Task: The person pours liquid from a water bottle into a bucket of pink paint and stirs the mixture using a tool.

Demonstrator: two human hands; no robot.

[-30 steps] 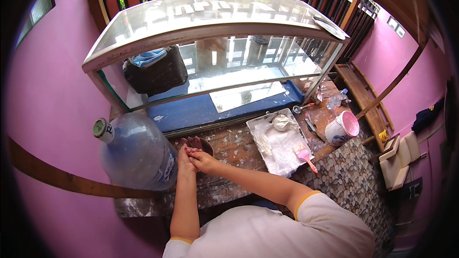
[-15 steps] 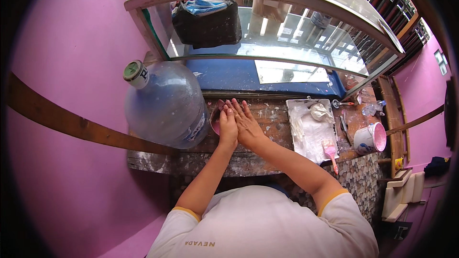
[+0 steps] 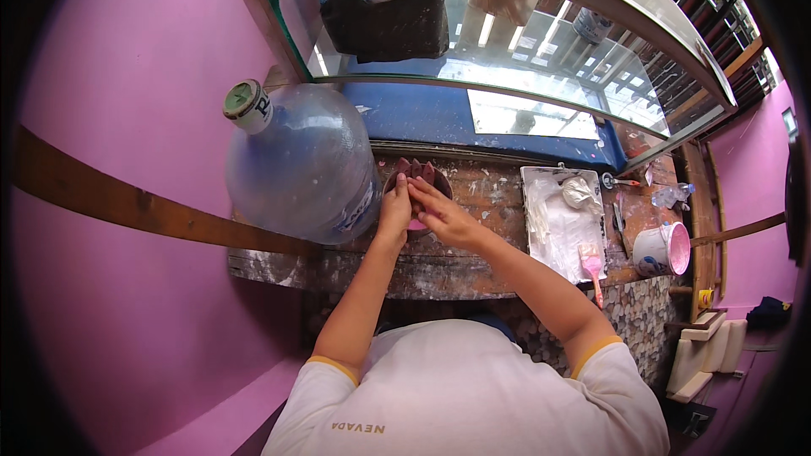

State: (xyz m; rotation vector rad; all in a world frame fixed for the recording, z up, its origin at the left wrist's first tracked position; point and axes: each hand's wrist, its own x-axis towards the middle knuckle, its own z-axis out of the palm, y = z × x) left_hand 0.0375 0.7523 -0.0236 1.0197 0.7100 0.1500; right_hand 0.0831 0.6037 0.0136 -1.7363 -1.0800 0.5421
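Observation:
A round reddish-brown bowl (image 3: 439, 182) with pink inside stands on the worn wooden table, and several pointed reddish-brown tips (image 3: 416, 167) rise at its far rim. Both my hands are over it and touch each other. My left hand (image 3: 394, 214) is at the bowl's left side, thumb upward; its other fingers are mostly hidden. From the right, my right hand (image 3: 443, 215) reaches across with fingers stretched toward the left hand's fingertips. I see nothing held in it.
A big blue-tinted water bottle (image 3: 296, 165) lies close on the left. To the right are a white-lined tray (image 3: 549, 232), a pink-smeared brush (image 3: 592, 266) and a white bucket (image 3: 655, 252) with pink inside. A glass display case (image 3: 507, 67) closes off the back.
My hands, flat together over the bowl before, have slid slightly apart, and my right hand sits lower. More of the bowl and its pointed tips shows. The whole view has shifted a little.

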